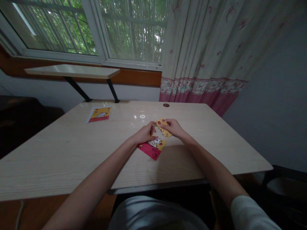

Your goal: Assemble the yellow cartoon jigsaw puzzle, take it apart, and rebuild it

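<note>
Desk (72, 153) of pale wood below window (96, 28), curtain (203, 48).

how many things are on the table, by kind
puzzle chunks, yellow and red: 2, one held by the left hand and right hand, one lying under them
picture card: 1
total: 3

glossy pale wood-grain table (72, 153)
</note>
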The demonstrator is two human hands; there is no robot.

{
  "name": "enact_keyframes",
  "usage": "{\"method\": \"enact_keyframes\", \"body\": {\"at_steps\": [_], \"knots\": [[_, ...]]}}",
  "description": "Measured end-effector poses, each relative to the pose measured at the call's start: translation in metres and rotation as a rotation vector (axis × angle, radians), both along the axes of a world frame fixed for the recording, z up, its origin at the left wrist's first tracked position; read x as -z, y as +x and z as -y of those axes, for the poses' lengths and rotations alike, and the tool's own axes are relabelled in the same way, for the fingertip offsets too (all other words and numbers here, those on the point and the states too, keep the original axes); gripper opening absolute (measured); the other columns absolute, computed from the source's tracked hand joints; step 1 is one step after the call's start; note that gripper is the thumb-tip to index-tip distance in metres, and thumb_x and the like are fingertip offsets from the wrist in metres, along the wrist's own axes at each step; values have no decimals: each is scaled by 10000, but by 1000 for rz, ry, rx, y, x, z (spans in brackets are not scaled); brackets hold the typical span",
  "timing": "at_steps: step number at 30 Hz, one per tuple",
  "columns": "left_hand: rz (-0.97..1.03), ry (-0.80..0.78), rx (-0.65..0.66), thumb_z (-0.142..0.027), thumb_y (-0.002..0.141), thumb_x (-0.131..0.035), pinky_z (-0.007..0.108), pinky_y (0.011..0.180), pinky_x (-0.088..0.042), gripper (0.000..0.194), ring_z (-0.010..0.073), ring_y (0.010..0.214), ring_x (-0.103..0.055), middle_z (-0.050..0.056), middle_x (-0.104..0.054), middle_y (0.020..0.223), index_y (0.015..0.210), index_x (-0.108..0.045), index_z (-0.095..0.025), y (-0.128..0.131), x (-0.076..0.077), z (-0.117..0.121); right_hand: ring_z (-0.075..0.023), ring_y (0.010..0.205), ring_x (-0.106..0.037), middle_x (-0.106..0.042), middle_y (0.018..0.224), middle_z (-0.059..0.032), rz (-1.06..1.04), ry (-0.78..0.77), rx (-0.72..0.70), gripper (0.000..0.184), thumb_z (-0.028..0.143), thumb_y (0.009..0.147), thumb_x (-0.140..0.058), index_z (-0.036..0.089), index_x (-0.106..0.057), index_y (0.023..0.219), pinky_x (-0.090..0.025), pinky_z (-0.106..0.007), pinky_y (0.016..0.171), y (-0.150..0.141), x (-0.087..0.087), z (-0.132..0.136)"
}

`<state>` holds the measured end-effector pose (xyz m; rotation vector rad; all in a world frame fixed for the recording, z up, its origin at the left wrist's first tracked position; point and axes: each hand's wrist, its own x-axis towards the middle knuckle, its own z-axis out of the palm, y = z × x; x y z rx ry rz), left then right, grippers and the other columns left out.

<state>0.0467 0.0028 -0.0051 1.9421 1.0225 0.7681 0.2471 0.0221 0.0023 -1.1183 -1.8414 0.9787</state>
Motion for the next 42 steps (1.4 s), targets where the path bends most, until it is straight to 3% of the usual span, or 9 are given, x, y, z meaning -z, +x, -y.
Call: {"method": "enact_keyframes", "body": {"at_steps": [5, 9, 13, 16, 24, 33, 40, 42], "knots": [[129, -29, -170, -298, 621, -682, 263, 589, -430, 403, 143, 633, -565, 2, -602, 723, 969, -537, -157, 6, 1, -3, -130, 611, -560, -648, 732, -46, -127, -38, 49, 334, 431, 667, -643, 118, -623, 783, -420, -216, 539, -6, 4, -3], [301, -122, -269, -335, 597, -716, 253, 573, -422, 374, 148, 609, -574, 25, -630, 679, 885, -590, -134, 14, -2, -5, -123, 601, -558, -641, 702, -33, -96, -46, 60, 341, 446, 674, -636, 119, -627, 768, -398, -198, 509, -12, 7, -1], [459, -169, -311, -360, 551, -750, 225, 526, -409, 340, 128, 566, -564, 25, -628, 634, 746, -603, -122, 17, -3, -9, -117, 583, -546, -616, 643, -25, -45, -49, 32, 370, 485, 698, -607, 116, -627, 710, -387, -189, 492, -16, 8, 0], [513, -221, -332, -358, 552, -750, 204, 492, -402, 310, 108, 524, -550, 12, -611, 589, 687, -593, -127, 16, -5, -9, -110, 586, -542, -621, 661, -31, -121, -48, 30, 384, 501, 719, -578, 123, -638, 743, -406, -194, 516, -18, 6, 0], [660, -329, -398, -352, 552, -735, 180, 450, -412, 298, 66, 447, -492, -42, -539, 549, 662, -547, -149, 25, -13, -3, -110, 571, -535, -623, 680, -38, -215, -24, 163, 389, 501, 718, -572, 133, -659, 811, -428, -221, 541, -24, 6, -4], [682, -268, -352, -421, 556, -753, 181, 426, -368, 377, 84, 476, -506, -8, -588, 569, 730, -601, -124, 28, -8, -3, -102, 530, -532, -615, 625, -17, -172, -4, 250, 310, 434, 726, -590, 148, -666, 818, -405, -207, 508, -33, 7, 0], [803, -383, -293, -403, 524, -777, 238, 535, -465, 399, 122, 528, -576, 5, -624, 588, 740, -599, -118, 31, -10, -2, -77, 467, -468, -567, 564, -8, -405, -257, 220, 290, 397, 702, -585, 118, -640, 759, -370, -185, 438, -39, 3, 2], [823, -395, -288, -382, 521, -783, 240, 543, -471, 384, 124, 530, -582, 10, -630, 586, 726, -598, -115, 31, -10, -2, -78, 477, -475, -563, 562, -8, -423, -261, 200, 272, 383, 697, -574, 119, -629, 730, -375, -185, 451, -38, 1, 3]]}}
